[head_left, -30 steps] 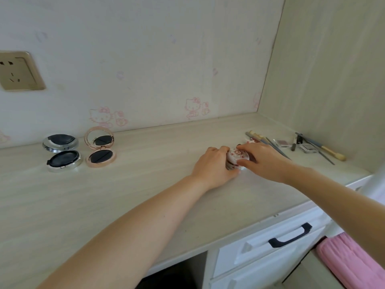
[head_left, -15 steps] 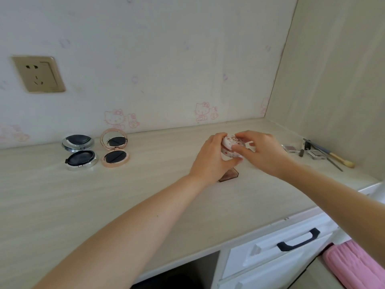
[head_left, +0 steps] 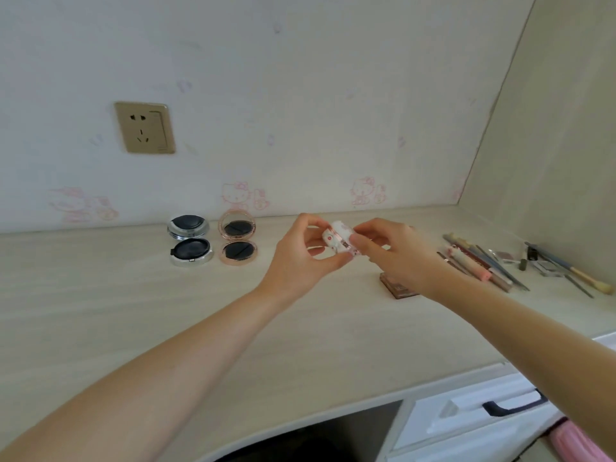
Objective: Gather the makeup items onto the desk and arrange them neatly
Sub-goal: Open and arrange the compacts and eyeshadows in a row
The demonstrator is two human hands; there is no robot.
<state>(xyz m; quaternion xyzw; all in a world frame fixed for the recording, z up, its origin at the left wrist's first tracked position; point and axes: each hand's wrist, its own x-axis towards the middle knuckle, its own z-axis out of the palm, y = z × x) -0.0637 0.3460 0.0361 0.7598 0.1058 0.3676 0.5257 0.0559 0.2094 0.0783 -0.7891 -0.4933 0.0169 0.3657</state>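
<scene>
A small round white compact with red prints hangs tilted above the desk. My left hand pinches it from the left and my right hand pinches it from the right. At the back left lie a silver compact and a rose-gold compact, both lying open with dark pads showing. A brown square palette lies under my right wrist. Several brushes and pencils lie in a row on the right.
A brass wall socket sits on the papered back wall. A side panel closes the desk on the right. White drawers with a black handle are below the desk edge, with pink fabric at the lower right corner.
Both hands lifted the white compact off the desk and carried it leftward and up, tilting it. The brown palette beneath it came into sight.
</scene>
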